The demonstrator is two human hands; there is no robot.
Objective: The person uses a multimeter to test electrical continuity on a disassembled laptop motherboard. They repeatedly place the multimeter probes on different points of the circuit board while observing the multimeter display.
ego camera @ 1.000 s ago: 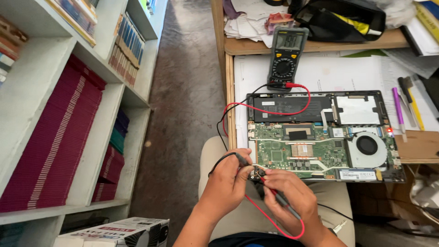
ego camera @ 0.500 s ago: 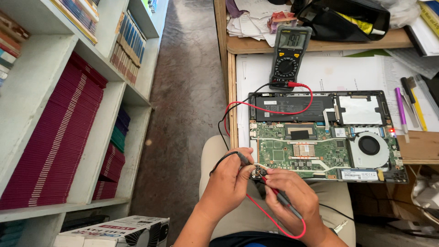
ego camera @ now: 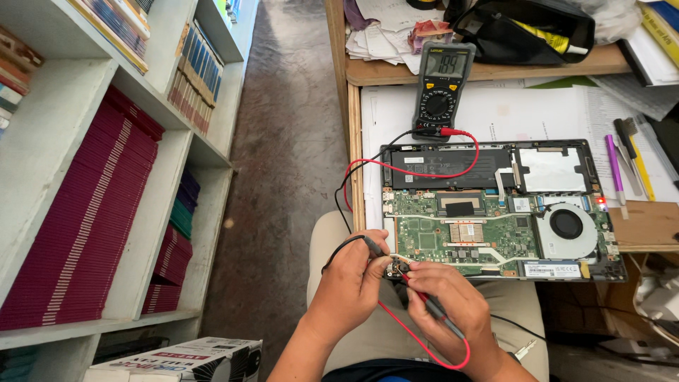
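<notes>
My left hand (ego camera: 350, 279) pinches a black multimeter probe (ego camera: 373, 246) whose tip touches a small part (ego camera: 396, 269) held between both hands. My right hand (ego camera: 453, 304) grips the red probe (ego camera: 435, 308), its tip on the same small part. Black and red leads run up to a dark multimeter (ego camera: 440, 81) standing on the desk. Just beyond my hands lies an opened laptop (ego camera: 498, 209) with its green board, battery and fan exposed.
White paper sheets (ego camera: 509, 113) lie under the laptop. Pens (ego camera: 622, 163) rest at the right, a black bag (ego camera: 523, 28) at the back. Bookshelves (ego camera: 106, 177) stand at the left, across a strip of grey floor (ego camera: 283, 155). A printed box (ego camera: 191, 357) sits at bottom left.
</notes>
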